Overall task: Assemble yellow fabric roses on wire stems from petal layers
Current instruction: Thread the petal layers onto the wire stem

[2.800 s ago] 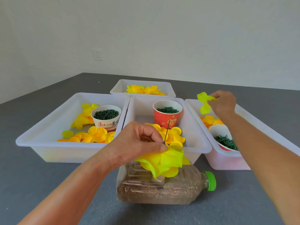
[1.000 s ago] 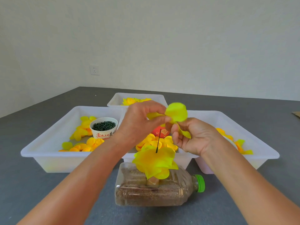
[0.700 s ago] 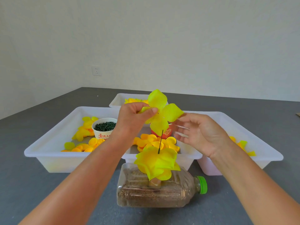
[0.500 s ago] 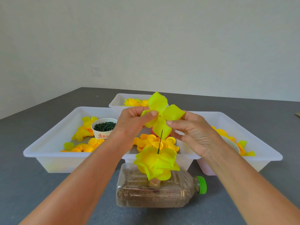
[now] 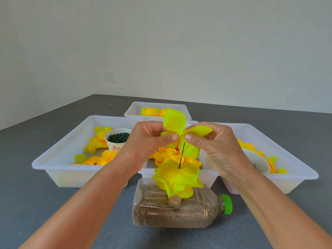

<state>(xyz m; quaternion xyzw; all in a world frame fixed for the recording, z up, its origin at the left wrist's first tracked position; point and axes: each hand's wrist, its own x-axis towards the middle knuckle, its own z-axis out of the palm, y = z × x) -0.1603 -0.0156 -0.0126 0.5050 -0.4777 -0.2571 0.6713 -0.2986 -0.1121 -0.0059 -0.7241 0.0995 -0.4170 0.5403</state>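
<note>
I've got a yellow-green four-lobed fabric petal layer (image 5: pixel 177 131) pinched from both sides: left hand (image 5: pixel 147 141) at 9 o'clock of its centre hole, right hand (image 5: pixel 215 142) at 3 o'clock, both clamped on it. It hangs just above the tip of the thin dark wire stem (image 5: pixel 181 155). Stem stands upright through stacked yellow fabric petals (image 5: pixel 177 177), planted in a clear plastic bottle filled with brown grain (image 5: pixel 172 209), lying on its side on the grey worktop (image 5: pixel 36 203). White plastic trays (image 5: pixel 59 166) with loose petals at 12 o'clock.
</note>
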